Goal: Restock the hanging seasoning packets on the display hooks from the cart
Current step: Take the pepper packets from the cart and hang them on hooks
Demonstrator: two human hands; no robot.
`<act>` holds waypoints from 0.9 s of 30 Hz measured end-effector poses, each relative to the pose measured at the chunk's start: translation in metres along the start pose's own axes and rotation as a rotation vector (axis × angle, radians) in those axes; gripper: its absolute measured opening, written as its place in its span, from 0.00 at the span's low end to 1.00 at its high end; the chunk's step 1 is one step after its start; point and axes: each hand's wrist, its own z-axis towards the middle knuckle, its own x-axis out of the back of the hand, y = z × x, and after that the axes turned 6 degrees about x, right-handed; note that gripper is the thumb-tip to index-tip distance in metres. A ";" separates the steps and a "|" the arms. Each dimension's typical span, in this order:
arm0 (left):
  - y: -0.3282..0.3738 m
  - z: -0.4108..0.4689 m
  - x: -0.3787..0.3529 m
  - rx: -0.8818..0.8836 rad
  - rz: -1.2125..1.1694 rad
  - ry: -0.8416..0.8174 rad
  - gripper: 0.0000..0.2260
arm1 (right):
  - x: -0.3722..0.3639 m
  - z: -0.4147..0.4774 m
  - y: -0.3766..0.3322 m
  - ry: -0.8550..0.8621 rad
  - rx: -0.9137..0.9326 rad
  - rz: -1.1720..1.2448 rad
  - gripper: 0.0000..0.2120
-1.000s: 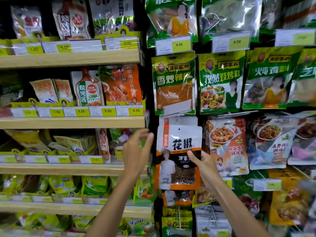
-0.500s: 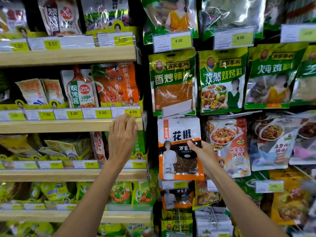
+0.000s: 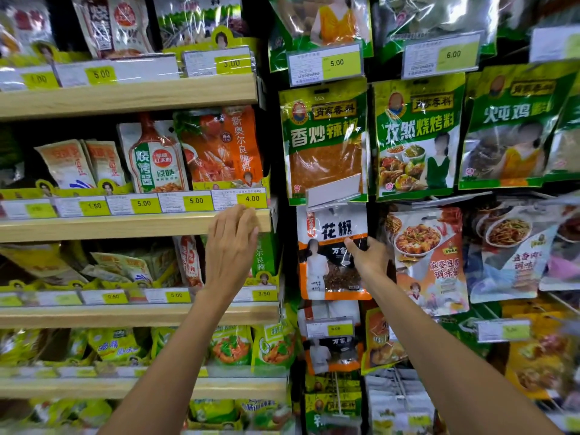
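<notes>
**A:** What are the hands doing?

**B:** Right hand is pinching the white-and-orange peppercorn packet at its right edge, thumb across the front. The other fingers are sitting behind it, hidden. Left hand is gripping nothing: fingers straight, tips resting on the wooden shelf edge, right under the 4.00 tag.

**A:** Where's the packet sitting?

**B:** Just left of the right hand, well right of the left one. Its top is sitting above the right thumb, tucked under the tilted-up price flap. Can't tell whether the hang hole is riding on the hook; the flap is covering that spot.

**A:** So we're seating it?

**B:** Looking that way. I'm guessing the right hand is pushing it back along the hook.

**A:** Tips?

**B:** That mid-edge pinch is probably letting the top swing, so I'd be sliding the grip up toward the hole. Left hand is idling; I'd be using it to hold the flap up and steady the top. Push straight back, keeping the packet flat, so it isn't snagging the mapo tofu packet just right of the right hand. Then drop the flap.
</notes>
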 end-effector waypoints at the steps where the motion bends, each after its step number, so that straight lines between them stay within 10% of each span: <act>1: 0.000 0.000 0.001 0.004 -0.004 -0.009 0.11 | -0.001 0.001 0.000 0.012 -0.003 -0.009 0.14; 8: 0.011 0.001 0.013 0.078 -0.050 -0.061 0.12 | 0.018 -0.023 -0.001 0.002 0.028 -0.117 0.25; 16: 0.113 -0.044 0.012 0.074 -0.330 -0.112 0.12 | 0.110 -0.100 0.040 0.047 0.149 -0.102 0.12; 27: 0.395 -0.175 0.004 0.641 -1.122 -1.185 0.12 | 0.354 -0.204 0.185 0.285 -0.236 -0.190 0.09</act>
